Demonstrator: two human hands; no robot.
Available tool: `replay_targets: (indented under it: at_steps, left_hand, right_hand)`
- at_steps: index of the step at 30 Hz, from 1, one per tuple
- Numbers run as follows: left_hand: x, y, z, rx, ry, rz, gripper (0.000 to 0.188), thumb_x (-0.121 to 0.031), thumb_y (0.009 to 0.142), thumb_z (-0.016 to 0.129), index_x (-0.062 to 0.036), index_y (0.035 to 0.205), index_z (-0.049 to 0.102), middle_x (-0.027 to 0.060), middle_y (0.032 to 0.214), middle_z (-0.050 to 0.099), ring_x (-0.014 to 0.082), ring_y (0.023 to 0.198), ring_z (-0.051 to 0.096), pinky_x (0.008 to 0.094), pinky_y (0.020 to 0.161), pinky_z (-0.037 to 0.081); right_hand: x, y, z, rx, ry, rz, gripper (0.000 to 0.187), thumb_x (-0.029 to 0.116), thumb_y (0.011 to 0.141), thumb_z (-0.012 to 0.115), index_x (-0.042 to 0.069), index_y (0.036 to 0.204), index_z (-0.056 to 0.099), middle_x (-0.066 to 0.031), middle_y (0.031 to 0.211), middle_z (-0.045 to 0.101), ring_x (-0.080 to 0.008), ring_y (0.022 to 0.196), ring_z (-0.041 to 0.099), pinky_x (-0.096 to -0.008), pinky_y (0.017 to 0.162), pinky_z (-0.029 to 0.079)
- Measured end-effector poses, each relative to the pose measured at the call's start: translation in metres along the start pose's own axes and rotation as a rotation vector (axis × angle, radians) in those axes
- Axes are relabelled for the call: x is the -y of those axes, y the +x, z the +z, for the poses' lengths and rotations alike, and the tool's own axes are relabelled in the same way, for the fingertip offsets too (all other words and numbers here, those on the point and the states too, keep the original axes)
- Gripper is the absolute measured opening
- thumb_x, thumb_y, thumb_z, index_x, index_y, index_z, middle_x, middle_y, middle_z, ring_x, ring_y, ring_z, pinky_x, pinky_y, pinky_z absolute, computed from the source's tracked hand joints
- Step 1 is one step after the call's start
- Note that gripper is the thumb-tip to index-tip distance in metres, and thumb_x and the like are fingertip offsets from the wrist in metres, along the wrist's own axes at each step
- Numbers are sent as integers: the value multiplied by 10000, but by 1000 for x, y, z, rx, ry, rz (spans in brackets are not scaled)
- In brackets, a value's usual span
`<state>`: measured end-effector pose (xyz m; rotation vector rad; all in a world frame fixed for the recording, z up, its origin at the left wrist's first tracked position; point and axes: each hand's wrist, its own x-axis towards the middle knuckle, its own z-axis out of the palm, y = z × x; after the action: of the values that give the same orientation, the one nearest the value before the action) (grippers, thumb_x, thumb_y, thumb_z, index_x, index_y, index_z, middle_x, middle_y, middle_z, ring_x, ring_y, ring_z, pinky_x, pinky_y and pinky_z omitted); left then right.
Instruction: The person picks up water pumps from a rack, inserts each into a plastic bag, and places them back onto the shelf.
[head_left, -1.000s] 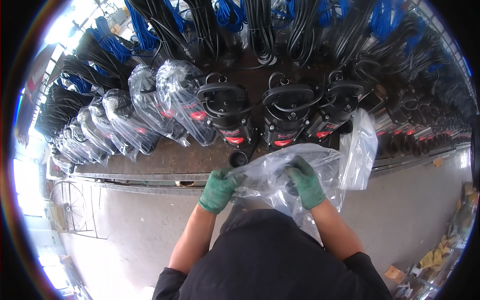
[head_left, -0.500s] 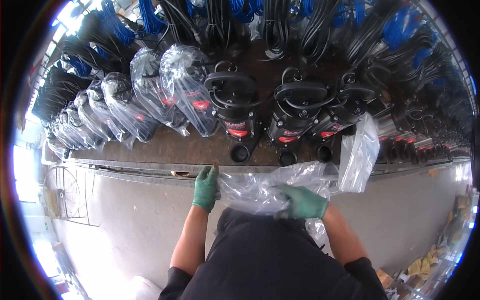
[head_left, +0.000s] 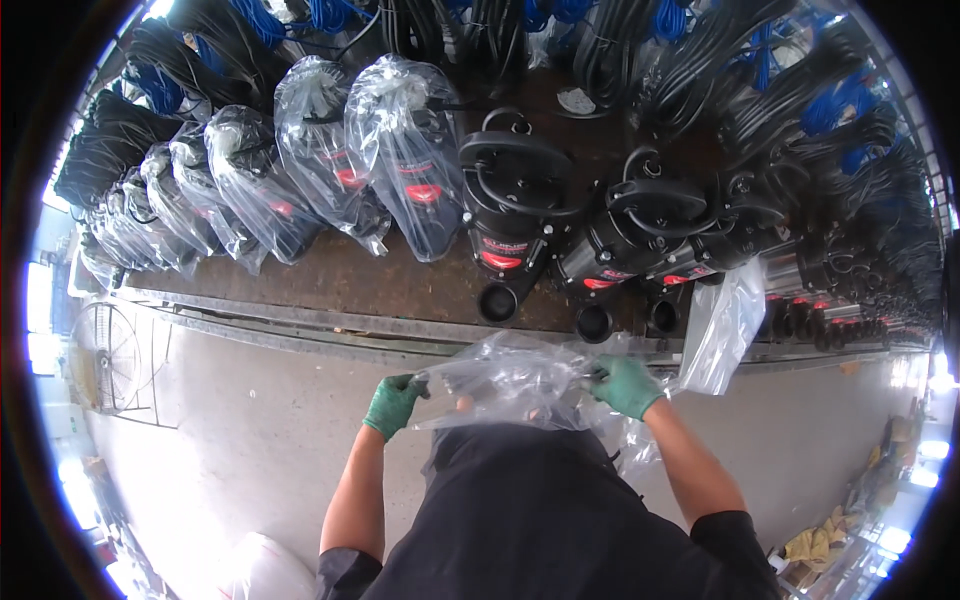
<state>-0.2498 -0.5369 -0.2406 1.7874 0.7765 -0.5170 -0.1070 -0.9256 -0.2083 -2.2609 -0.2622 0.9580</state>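
A clear plastic bag [head_left: 500, 378] is stretched sideways in front of my body, just off the bench edge. My left hand [head_left: 394, 402], in a green glove, pinches its left end. On its right side my right hand [head_left: 624, 386], gloved the same way, grips the film with closed fingers. Beyond the bag stands an unwrapped black pump [head_left: 510, 205] with a loop handle, a red label and a round outlet at its foot. Another bare pump [head_left: 630, 225] is to its right. Left of them, a bagged pump [head_left: 405, 160] is covered in clear film.
More bagged pumps [head_left: 250, 190] line the bench [head_left: 290, 285] on the left, and several bare ones extend right. Coiled black cables [head_left: 610, 60] lie behind. A folded plastic sheet [head_left: 725, 325] hangs over the bench edge. A wheel-shaped frame [head_left: 105, 355] stands on the floor at left.
My left hand has moved slightly left and down, and my right hand slightly up and right. The bag is now spread wider between them. The view has shifted a little.
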Motion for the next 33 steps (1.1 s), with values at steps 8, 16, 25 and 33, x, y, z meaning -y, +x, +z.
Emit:
replay_targets:
  at_steps: [8,16,25,33]
  left_hand:
    - [3,79,-6,32,374,200,609,-571,972,629,23,955,764,207,846,753,335,794,718,452,775,528]
    - [6,98,13,216,242,109,469,-419,983,687,34,1085,756,104,828,746,174,725,672,361,664,534]
    - [17,122,17,145,156,183,441,-407,985,668,13,858,712,73,700,633,176,554,558,358,475,457]
    - [-12,80,60,86,70,163,339,-322,984,654,7,916,698,73,751,637,160,516,533,338,406,456]
  right_hand:
    - [224,-54,-121,-860,-341,-496,292,113,841,838,56,1105,727,-70,949,739,-174,717,692,-312,668,557]
    - [20,-153,-151,-557,-522,571,774,304,816,854,40,1469,533,-181,1348,662,-335,1192,661,-472,1028,509]
    - [-123,-166,-127,-1207,540,122,191,84,970,547,65,1015,731,5,901,686,-114,760,580,-286,703,490]
    - [-3,-125,-340,-1957,-156,-645,202,64,908,514,5,963,698,-75,887,683,-178,767,618,-322,742,502]
